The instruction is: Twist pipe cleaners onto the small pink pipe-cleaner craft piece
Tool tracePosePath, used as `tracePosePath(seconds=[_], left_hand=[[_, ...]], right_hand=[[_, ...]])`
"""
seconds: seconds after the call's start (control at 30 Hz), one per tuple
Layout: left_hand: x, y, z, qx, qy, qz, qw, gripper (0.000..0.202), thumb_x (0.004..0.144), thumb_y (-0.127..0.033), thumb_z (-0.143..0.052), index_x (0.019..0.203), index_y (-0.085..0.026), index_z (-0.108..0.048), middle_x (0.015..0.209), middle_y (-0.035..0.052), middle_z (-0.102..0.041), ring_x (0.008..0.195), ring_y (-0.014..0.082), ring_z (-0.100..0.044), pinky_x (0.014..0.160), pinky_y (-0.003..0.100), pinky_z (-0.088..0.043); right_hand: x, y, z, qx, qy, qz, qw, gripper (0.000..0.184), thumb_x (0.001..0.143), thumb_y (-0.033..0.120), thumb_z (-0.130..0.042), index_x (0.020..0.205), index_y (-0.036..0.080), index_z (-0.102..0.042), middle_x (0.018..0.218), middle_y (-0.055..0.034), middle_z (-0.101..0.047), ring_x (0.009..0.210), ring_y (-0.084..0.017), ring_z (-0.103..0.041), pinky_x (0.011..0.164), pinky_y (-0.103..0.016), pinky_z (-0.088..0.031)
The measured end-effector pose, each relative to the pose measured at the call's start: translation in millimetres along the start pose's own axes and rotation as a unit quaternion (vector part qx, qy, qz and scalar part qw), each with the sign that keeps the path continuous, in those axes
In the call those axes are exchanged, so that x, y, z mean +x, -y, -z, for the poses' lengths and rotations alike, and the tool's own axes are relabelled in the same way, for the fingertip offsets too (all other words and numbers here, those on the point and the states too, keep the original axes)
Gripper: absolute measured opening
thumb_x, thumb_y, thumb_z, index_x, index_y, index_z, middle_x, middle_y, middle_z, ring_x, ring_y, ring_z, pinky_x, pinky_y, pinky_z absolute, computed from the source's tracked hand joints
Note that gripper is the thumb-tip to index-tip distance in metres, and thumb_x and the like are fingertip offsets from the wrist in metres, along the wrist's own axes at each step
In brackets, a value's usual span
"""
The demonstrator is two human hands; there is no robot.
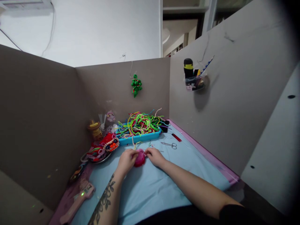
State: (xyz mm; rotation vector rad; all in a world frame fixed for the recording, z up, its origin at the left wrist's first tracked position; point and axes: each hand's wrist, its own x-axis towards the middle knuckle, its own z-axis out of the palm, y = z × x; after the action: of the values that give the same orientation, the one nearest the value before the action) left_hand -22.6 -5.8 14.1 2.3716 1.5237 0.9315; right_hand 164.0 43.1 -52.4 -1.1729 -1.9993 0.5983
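Observation:
Near the middle of the blue cloth, my left hand (128, 160) and my right hand (154, 155) hold a fuzzy pink-and-red pipe-cleaner piece (140, 158) between them. The left fingers are closed on its left edge, with the thumb lying along the top. At its upper right edge the right fingertips pinch it. A pale pipe cleaner (133, 142) rises just behind the left fingers; whether it joins the piece I cannot tell. Beyond the right hand lie small scissors (172, 145) and a flat red object (176, 137).
Colourful pipe cleaners (142, 123) heap over a blue tray (140, 138) at the back. To the left are a plate (103, 160) of fuzzy crafts, a brown jar (95, 130) and a pink glue gun (79, 198) with a green light. Grey partitions (150, 84) enclose the table.

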Motion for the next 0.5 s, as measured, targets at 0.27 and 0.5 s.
tracePosePath(seconds=[0.27, 0.5], left_hand=[[2.7, 7.8, -2.4, -0.032, -0.029, 0.01, 0.999, 0.021, 0.077, -0.017, -0.054, 0.085, -0.021, -0.073, 0.099, 0.0085, -0.066, 0.094, 0.0217, -0.059, 0.087, 0.037, -0.045], [2.8, 11.3, -3.7, -0.07, -0.032, 0.054, 0.996, 0.023, 0.073, -0.012, -0.053, 0.082, -0.02, -0.073, 0.102, 0.0088, -0.068, 0.096, 0.0217, -0.062, 0.088, 0.038, -0.047]], right_hand=[[0.1, -4.1, -1.5, -0.004, 0.014, 0.006, 1.0, 0.028, 0.074, 0.006, -0.049, 0.088, 0.021, -0.068, 0.085, -0.0024, -0.068, 0.088, -0.018, -0.056, 0.084, -0.029, -0.041], [-0.2, -3.4, 1.1, -0.027, 0.033, 0.039, 0.998, 0.032, 0.073, 0.006, -0.048, 0.091, 0.021, -0.07, 0.093, -0.0025, -0.07, 0.092, -0.02, -0.057, 0.089, -0.032, -0.039]])
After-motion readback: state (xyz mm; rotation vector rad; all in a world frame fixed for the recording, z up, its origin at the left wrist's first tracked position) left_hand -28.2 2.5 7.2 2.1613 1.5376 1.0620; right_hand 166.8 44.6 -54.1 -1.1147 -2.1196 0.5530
